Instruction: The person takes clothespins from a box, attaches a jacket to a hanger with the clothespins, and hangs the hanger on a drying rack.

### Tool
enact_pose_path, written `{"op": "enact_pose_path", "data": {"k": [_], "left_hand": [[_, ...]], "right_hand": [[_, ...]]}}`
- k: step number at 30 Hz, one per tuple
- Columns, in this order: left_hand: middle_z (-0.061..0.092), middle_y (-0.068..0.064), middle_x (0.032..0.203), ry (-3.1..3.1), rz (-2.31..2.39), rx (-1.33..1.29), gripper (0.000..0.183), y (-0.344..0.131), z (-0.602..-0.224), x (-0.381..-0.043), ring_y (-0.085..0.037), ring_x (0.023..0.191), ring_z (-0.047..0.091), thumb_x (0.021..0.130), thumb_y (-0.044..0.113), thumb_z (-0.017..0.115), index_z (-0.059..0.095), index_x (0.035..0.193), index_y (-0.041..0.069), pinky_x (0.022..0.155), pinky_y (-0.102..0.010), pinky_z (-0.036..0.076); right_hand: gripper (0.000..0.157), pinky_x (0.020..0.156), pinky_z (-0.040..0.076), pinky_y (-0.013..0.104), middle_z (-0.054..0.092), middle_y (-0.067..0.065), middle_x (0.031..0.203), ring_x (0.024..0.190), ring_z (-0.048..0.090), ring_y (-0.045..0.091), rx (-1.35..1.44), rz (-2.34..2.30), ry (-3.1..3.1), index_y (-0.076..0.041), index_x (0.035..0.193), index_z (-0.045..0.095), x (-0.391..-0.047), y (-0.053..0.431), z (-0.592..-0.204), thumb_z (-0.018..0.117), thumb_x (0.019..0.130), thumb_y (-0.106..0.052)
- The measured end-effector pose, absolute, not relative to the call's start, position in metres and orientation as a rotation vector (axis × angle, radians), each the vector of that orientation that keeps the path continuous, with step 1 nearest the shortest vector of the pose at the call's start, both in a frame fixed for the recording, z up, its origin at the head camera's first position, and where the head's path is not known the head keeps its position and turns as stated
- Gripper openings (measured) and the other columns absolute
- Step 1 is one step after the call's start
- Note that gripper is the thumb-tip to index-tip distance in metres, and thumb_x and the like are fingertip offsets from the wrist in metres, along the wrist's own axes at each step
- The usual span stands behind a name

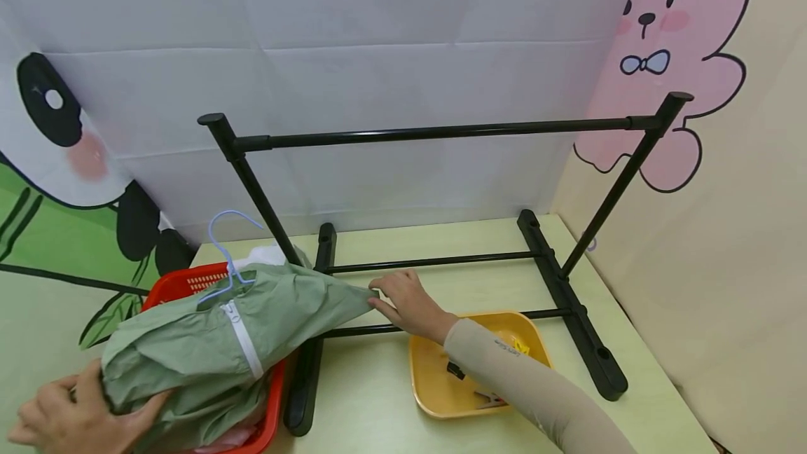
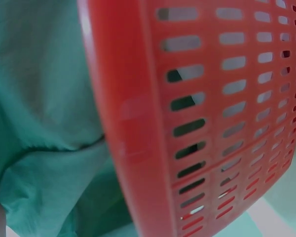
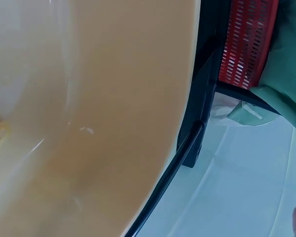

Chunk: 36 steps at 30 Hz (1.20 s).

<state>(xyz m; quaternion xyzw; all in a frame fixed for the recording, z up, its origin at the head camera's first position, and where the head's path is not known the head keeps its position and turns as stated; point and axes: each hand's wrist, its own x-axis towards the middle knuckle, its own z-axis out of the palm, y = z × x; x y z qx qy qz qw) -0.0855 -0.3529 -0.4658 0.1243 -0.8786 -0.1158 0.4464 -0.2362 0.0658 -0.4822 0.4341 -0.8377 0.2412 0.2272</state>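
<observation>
Forearm (image 1: 528, 382) above tray (image 1: 431, 405); rack (image 1: 441, 133) partly behind green garment (image 1: 189, 349).

Legible text: one item, head view. A short line of small dark lettering (image 1: 507, 347) stands on the beige sleeve (image 1: 542, 387) of the right arm. Location: behind the fingers (image 1: 386, 284) of the right hand (image 1: 412, 305), past the wrist, on the upper face of the forearm, near the cuff edge. Orientation: runs lengthwise along the arm, its first letter nearest the fingers, its last farthest from them. Reading: opening letters appear to be "Let's"; the remainder is too small to make out. Whether it is a brand cannot be told. Both wrist views: no readable characters.
</observation>
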Motion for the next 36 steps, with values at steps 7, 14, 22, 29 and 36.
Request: {"op": "enact_pose_path", "data": {"k": [7,14,22,29,36], "left_hand": [[0.033,-0.039,0.104,-2.139,-0.293,0.313,0.111,-0.353,-0.467,-0.087,-0.063,0.096,0.031,0.07,0.094,0.028,0.046,0.125,-0.001,0.089,-0.074,0.019],[0.033,-0.038,0.101,-2.109,-0.296,0.293,0.111,-0.355,-0.47,-0.089,-0.063,0.093,0.03,0.07,0.095,0.028,0.047,0.124,0.0,0.087,-0.073,0.018],[0.031,-0.04,0.107,-2.241,-0.312,0.379,0.118,-0.348,-0.461,-0.083,-0.064,0.102,0.029,0.067,0.098,0.019,0.041,0.128,0.0,0.093,-0.074,0.017],[0.03,-0.039,0.11,-2.247,-0.33,0.425,0.116,-0.346,-0.464,-0.082,-0.066,0.106,0.03,0.067,0.098,0.018,0.04,0.128,0.001,0.101,-0.075,0.016],[0.03,-0.038,0.109,-2.26,-0.337,0.425,0.118,-0.345,-0.463,-0.082,-0.066,0.106,0.029,0.066,0.098,0.018,0.04,0.128,0.0,0.102,-0.075,0.015]], "right_hand": [[0.031,0.083,0.039,0.042,0.062,0.002,0.093,0.085,0.054,0.014,1.199,0.692,-2.244,-0.008,0.115,0.063,-0.235,0.07,-0.482,0.049,0.105,-0.033],[0.048,0.084,0.04,0.043,0.059,0.0,0.089,0.084,0.053,0.014,1.185,0.68,-2.244,-0.008,0.115,0.063,-0.234,0.072,-0.483,0.033,0.107,-0.043],[0.052,0.082,0.037,0.042,0.06,0.003,0.089,0.085,0.053,0.015,1.174,0.724,-2.248,-0.005,0.114,0.064,-0.233,0.072,-0.483,0.031,0.107,-0.044],[0.043,0.081,0.036,0.04,0.059,0.001,0.088,0.084,0.052,0.015,1.179,0.726,-2.236,-0.005,0.113,0.064,-0.231,0.072,-0.486,0.038,0.108,-0.039],[0.031,0.082,0.036,0.039,0.058,-0.001,0.088,0.083,0.051,0.015,1.169,0.705,-2.237,-0.007,0.113,0.063,-0.231,0.075,-0.486,0.048,0.106,-0.032]]}}
